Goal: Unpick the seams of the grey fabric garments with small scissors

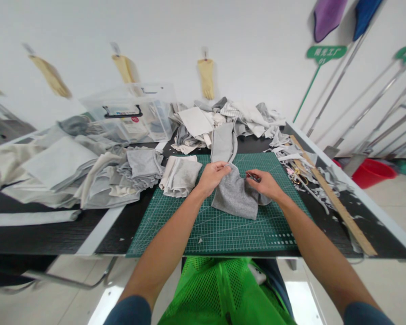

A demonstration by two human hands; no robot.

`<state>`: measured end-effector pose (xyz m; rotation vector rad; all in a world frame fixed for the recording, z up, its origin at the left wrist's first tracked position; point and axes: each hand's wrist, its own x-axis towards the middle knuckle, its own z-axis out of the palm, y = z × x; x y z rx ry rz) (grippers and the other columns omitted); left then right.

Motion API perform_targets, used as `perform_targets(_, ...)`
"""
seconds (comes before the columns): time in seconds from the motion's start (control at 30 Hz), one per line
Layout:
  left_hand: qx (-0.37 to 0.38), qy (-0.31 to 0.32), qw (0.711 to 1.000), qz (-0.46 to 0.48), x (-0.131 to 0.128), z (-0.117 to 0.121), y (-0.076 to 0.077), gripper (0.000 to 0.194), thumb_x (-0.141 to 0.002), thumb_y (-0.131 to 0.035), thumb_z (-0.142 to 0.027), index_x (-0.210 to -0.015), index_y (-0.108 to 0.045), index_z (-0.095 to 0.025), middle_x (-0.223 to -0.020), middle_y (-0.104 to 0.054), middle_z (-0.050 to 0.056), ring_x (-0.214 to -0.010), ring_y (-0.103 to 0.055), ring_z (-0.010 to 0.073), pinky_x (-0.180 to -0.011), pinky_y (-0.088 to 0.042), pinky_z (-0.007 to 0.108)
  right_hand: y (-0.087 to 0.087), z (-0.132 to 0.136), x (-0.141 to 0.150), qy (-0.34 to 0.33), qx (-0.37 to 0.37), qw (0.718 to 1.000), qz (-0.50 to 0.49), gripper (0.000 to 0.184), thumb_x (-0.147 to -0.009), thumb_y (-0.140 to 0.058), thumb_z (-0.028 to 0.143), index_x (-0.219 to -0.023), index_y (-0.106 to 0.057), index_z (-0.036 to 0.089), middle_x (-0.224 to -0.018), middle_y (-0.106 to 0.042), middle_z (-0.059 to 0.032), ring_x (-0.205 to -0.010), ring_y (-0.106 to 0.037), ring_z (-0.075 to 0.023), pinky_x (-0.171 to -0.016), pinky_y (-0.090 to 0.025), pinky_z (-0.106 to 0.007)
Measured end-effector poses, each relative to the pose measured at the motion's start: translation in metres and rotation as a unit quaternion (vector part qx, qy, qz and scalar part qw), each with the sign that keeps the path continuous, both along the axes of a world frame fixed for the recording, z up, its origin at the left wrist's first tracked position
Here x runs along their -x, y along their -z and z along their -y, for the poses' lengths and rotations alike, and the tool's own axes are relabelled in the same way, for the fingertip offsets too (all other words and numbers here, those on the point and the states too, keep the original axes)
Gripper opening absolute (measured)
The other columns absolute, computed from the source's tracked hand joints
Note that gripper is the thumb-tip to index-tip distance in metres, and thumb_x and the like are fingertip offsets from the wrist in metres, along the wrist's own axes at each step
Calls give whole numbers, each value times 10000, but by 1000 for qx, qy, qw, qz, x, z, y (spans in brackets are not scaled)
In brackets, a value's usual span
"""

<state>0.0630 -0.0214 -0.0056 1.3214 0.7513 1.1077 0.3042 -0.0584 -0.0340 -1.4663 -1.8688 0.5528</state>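
Note:
A piece of grey knit fabric (235, 196) lies over the green cutting mat (169, 225), its upper edge lifted. My left hand (212, 177) pinches that edge at its upper left corner. At the fabric's right side, my right hand (263, 183) is closed around a small dark tool (253, 177) with a thin tip pointing left, close to the fabric edge. The tool is mostly hidden by the fingers, so I cannot tell its exact kind. Just beyond the left hand lies another folded grey fabric piece (222, 142). A stack of folded pale fabric (181, 176) sits left of it on the mat.
Fabric heaps (64, 158) cover the table's left side, by a clear plastic box (131, 119). Another fabric pile (196, 124) stands at the back. On the right are a wooden ruler (338, 203) and thin scraps (311, 185). A red bucket (372, 174) stands beyond the table.

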Motion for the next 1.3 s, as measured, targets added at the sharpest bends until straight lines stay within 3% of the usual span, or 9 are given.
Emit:
perform_targets(0.2,-20,-121,992,-12,5,-11,0,173,-803,-663,-348,-779,-611,-185,-665,-555,-42,-633,-494,104,-610,-359,217,10,-8,-10,39,1,993,111,261,-868,-622,322,-1054,-754,196,-1033,-783,-61,-922,-697,-224,-814,-484,-297)
perform_targets(0.37,-52,-97,985,-136,15,-13,-3,278,-704,-757,-406,-745,-604,-177,-666,-585,-31,-625,-495,117,-593,-340,239,10,-10,-21,54,41,978,196,294,-912,-583,446,-897,-753,206,-927,-779,-66,-893,-696,-224,-756,-448,-282)
perform_targets(0.57,-162,-67,898,-404,24,-17,10,253,-625,-804,-354,-653,-615,-187,-586,-510,-48,-604,-454,130,-576,-287,264,6,-8,-33,37,117,957,262,365,-846,-655,548,-922,-759,207,-904,-766,-73,-831,-685,-224,-689,-419,-280)
perform_targets(0.7,-197,-60,858,-470,22,-22,24,75,-659,-681,-177,-730,-671,-197,-716,-641,-4,-719,-568,175,-658,-383,280,4,-8,-36,36,142,957,249,388,-839,-650,562,-951,-756,206,-899,-752,-72,-814,-675,-218,-675,-419,-280)
perform_targets(0.8,-232,-61,865,-441,12,-21,33,191,-710,-587,-104,-847,-684,-195,-914,-722,55,-887,-644,212,-814,-474,311,3,-6,-39,42,154,963,217,407,-837,-643,572,-933,-737,188,-833,-730,-64,-771,-657,-207,-651,-414,-279)
perform_targets(0.9,-246,-20,893,-376,-4,-13,41,318,-796,-533,-101,-1068,-669,-193,-1136,-733,88,-1088,-665,219,-991,-487,341,2,-3,-40,-13,184,971,149,446,-771,-721,528,-1049,-698,180,-764,-697,-20,-689,-620,-184,-599,-398,-270)
perform_targets(1.07,-259,67,898,-350,-26,3,52,560,-839,-679,-348,-1366,-572,-190,-1334,-677,126,-1217,-640,266,-1065,-481,389,-1,5,-27,-134,221,966,-15,526,-720,-769,358,-1194,-613,191,-755,-667,25,-651,-576,-151,-600,-402,-263)
perform_targets(1.2,-299,72,872,-380,-26,3,47,317,-769,-685,-236,-1079,-721,-182,-1103,-739,90,-1048,-674,248,-974,-502,365,-9,10,-13,-158,176,955,-181,538,-768,-780,387,-1235,-592,200,-822,-644,14,-723,-557,-146,-663,-424,-277)
perform_targets(1.3,-287,31,885,-364,-18,-1,37,134,-719,-628,-137,-827,-691,-184,-875,-714,38,-874,-653,201,-840,-500,319,-13,11,-10,-119,135,949,-259,516,-807,-775,455,-1231,-619,207,-873,-622,-1,-704,-492,-125,-609,-370,-261)
